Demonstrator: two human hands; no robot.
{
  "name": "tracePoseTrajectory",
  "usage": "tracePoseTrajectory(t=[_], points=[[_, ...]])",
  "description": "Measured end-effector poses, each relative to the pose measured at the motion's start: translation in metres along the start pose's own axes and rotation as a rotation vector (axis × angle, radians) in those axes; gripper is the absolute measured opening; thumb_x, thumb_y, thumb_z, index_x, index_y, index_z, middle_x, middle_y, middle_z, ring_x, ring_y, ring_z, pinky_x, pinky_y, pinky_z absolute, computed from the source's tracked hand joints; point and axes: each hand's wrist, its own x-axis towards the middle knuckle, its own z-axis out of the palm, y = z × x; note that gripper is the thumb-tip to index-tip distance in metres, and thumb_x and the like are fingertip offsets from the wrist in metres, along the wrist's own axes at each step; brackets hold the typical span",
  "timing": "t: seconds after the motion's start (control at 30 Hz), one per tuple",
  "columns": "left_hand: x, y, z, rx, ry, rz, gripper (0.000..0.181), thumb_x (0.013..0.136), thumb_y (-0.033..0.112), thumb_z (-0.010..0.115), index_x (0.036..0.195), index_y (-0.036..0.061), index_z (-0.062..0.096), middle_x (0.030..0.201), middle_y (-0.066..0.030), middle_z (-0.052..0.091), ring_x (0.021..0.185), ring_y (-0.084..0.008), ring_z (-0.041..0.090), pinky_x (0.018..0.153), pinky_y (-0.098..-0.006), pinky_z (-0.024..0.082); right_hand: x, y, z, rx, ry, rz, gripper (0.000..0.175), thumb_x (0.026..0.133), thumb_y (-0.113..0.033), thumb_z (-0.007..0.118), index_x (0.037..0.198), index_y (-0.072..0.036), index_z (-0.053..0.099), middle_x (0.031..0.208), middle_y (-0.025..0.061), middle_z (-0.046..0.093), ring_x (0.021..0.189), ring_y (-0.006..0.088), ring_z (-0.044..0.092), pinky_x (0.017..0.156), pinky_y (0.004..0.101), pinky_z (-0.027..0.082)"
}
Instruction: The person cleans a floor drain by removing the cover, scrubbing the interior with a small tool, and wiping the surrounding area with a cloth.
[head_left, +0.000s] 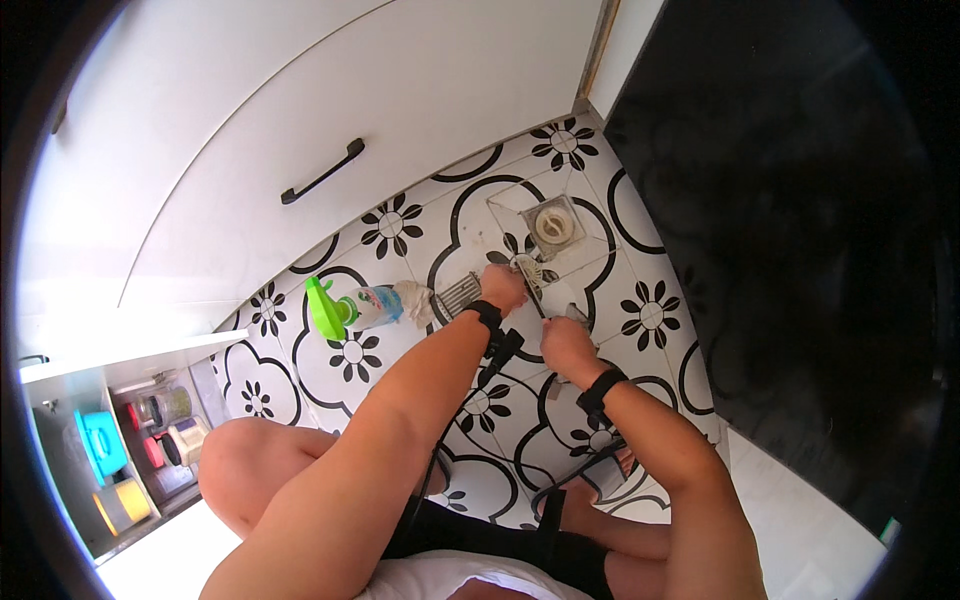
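My left hand (504, 287) is closed on a pale, ribbed round drain part (531, 271) just below the open square floor drain (555, 224). My right hand (568, 346) grips a thin dark tool (537, 300) whose far end reaches the drain part; its exact kind cannot be told. A greyish cloth or wipe (579, 315) shows beside my right hand. Left of my left hand lies a slotted metal drain grate (459, 295). A crumpled beige cloth (413, 303) lies between the grate and a spray bottle with a green trigger head (325, 308), which is on its side.
Patterned tiles (390, 225) cover the floor. White cabinet fronts with a black handle (323, 172) stand along the far side. At lower left an open cabinet holds jars and a blue container (101, 446). A dark glossy panel (795, 247) rises at right. Black cables run from my wrists.
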Motion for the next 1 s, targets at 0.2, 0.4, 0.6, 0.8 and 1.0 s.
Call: tracePoseTrajectory(t=[0.2, 0.4, 0.6, 0.8, 1.0], points=[[0.016, -0.020, -0.020, 0.607, 0.158, 0.415, 0.018, 0.080, 0.020, 0.063, 0.080, 0.0040, 0.072, 0.077, -0.0155, 0.069, 0.074, -0.0297, 0.068, 0.068, -0.0396, 0.054, 0.015, -0.009, 0.003, 0.097, -0.054, 0.152, 0.036, 0.096, -0.023, 0.042, 0.088, 0.004, 0.065, 0.095, 0.0253, 0.065, 0.092, 0.0439, 0.060, 0.081, 0.0498, 0.048], [-0.050, 0.025, -0.010, 1.091, 0.258, 0.819, 0.032, 0.081, 0.011, 0.056, 0.112, 0.0108, 0.065, 0.104, -0.0120, 0.061, 0.092, -0.0298, 0.063, 0.074, -0.0399, 0.053, 0.015, 0.034, -0.027, 0.128, 0.000, 0.168, 0.043, 0.098, -0.029, 0.036, 0.092, 0.002, 0.065, 0.099, 0.0243, 0.064, 0.094, 0.0441, 0.059, 0.083, 0.0514, 0.046], [-0.054, 0.011, -0.021, 1.236, 0.122, 0.812, 0.038, 0.081, 0.017, 0.064, 0.119, 0.0109, 0.062, 0.124, -0.0099, 0.052, 0.104, -0.0299, 0.058, 0.081, -0.0394, 0.052, 0.000, 0.010, -0.018, 0.116, -0.029, 0.181, 0.047, 0.099, -0.033, 0.035, 0.088, 0.000, 0.066, 0.093, 0.0230, 0.065, 0.090, 0.0445, 0.059, 0.080, 0.0535, 0.046], [-0.053, 0.005, -0.021, 0.882, 0.197, 0.739, 0.046, 0.075, 0.022, 0.075, 0.117, 0.0055, 0.063, 0.114, -0.0116, 0.053, 0.102, -0.0324, 0.057, 0.083, -0.0415, 0.050, -0.011, 0.020, 0.008, 0.148, 0.019, 0.173, 0.047, 0.100, -0.030, 0.034, 0.084, 0.002, 0.064, 0.088, 0.0239, 0.065, 0.086, 0.0450, 0.059, 0.078, 0.0522, 0.047], [-0.051, 0.011, -0.023, 0.897, 0.200, 0.657, 0.043, 0.077, 0.024, 0.075, 0.115, 0.0073, 0.065, 0.105, -0.0126, 0.056, 0.098, -0.0327, 0.059, 0.081, -0.0420, 0.050, -0.002, 0.012, -0.013, 0.054, 0.023, 0.079, 0.042, 0.099, -0.026, 0.037, 0.085, 0.003, 0.064, 0.085, 0.0255, 0.065, 0.084, 0.0453, 0.060, 0.078, 0.0526, 0.047]])
